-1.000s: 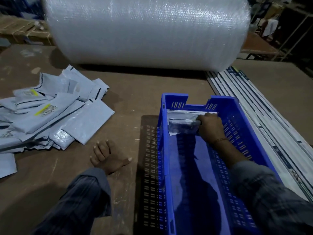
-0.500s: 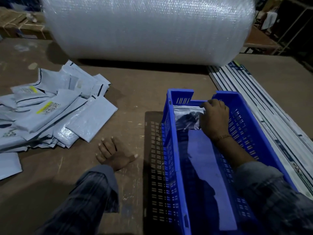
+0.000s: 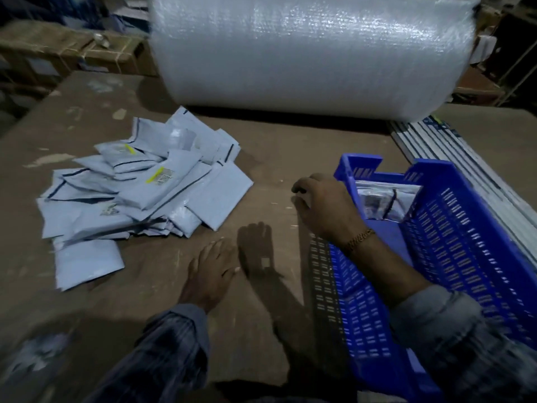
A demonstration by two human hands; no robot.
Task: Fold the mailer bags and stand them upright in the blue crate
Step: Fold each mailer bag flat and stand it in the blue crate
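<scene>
One folded bag (image 3: 383, 203) stands upright at the far end of the crate (image 3: 453, 245), right of centre in the frame, leaning against the end wall. It is the only bag I can see in there; the rest of the crate floor shows bare blue.

The right hand (image 3: 322, 207) hovers just left of the crate's near corner, above the rim, fingers loosely curled and holding nothing. The left hand (image 3: 212, 271) lies flat on the surface (image 3: 276, 146) at lower centre, fingers spread, also holding nothing.

The pile (image 3: 139, 193) of unfolded bags sits at left of the frame, well apart from the crate, with one loose bag (image 3: 87, 263) below it. Plenty left to do, by the look of it.

What could go wrong? That single bag has nothing in front of it, so a knock on the crate wall from the right arm (image 3: 386, 266) crossing over could tip it flat. The pile is slick plastic, heaped unevenly; pulling one out carelessly may drag others along or send them sliding toward the edge.

Behind it all, a big roll (image 3: 313, 50) of bubble wrap fills the top of the frame, and flat white strips (image 3: 453, 146) lie at the right beyond the crate. Cartons (image 3: 72, 50) sit at upper left.
</scene>
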